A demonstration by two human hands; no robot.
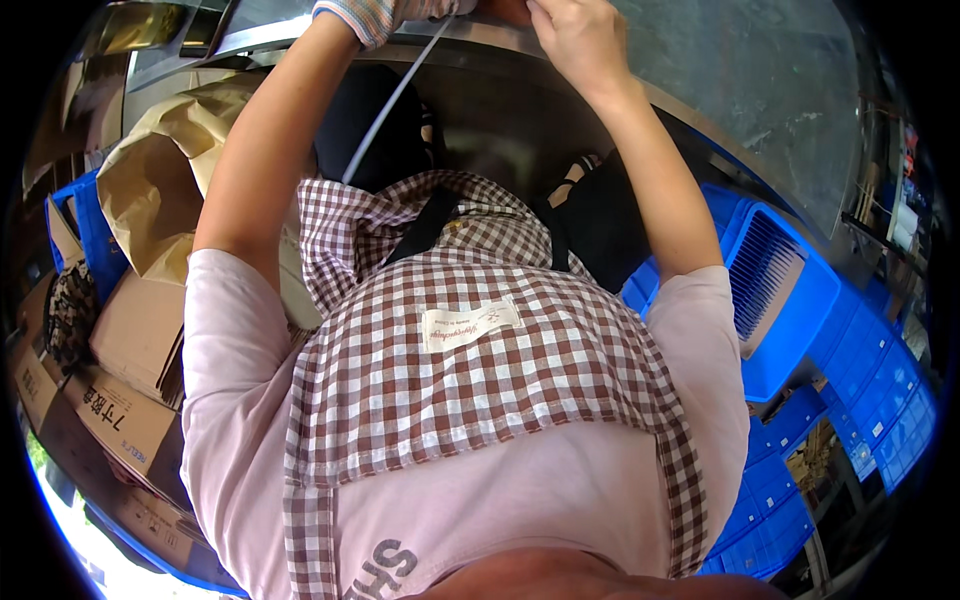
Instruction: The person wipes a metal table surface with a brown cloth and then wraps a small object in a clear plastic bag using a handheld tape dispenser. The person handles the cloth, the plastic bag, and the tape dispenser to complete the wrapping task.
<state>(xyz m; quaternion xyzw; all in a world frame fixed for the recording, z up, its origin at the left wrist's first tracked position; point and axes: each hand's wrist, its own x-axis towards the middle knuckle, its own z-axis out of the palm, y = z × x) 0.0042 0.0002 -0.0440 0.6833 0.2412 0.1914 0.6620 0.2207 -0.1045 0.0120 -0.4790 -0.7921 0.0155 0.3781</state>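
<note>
At the top edge, my left hand (pixel 385 14) wears a striped knit glove and is partly cut off by the frame. Its visible fingers look curled. A long, thin, pale strip (pixel 395 98) slants from beside those fingers down to my lap; whether they grip it is unclear. My bare right hand (pixel 582 38) is closed, thumb and finger pinched at the edge of a small reddish-brown piece (pixel 507 11). That piece lies between the two hands and is mostly out of frame, so its kind does not show. Both hands are over the metal table's (pixel 740 80) near edge.
A checked apron (pixel 480 360) covers my front and lap. Crumpled tan paper (pixel 160 150) and cardboard boxes (pixel 125 420) stand at my left. Blue plastic crates (pixel 790 300) are stacked at my right, close to my elbow. Assorted items crowd a rack (pixel 895 220) at the far right.
</note>
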